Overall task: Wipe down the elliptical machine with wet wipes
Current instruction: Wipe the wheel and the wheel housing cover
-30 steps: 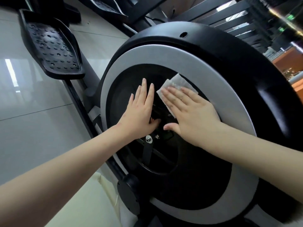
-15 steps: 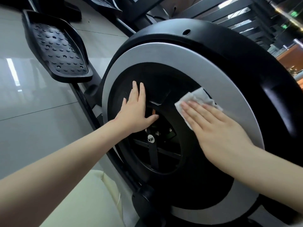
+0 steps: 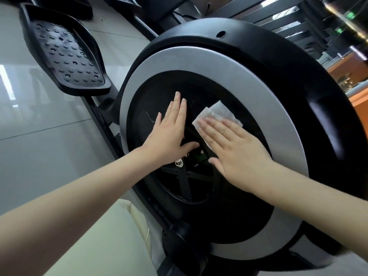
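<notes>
Wet wipe under flat right hand on elliptical's black disc

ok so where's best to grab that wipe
Pinch the wipe by its free upper edge, past the fingertips of the right hand, coming in from the silver ring side. The rest is pressed flat against the black disc under that hand, so only that flap is exposed.

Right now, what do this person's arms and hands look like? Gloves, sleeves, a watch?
Both are bare. The left hand and right hand wear no gloves, and neither wrist shows a watch or bracelet. The left forearm and right forearm are uncovered to the picture's edge; no sleeve shows. Whether any finger bears a ring is too small to tell.
</notes>
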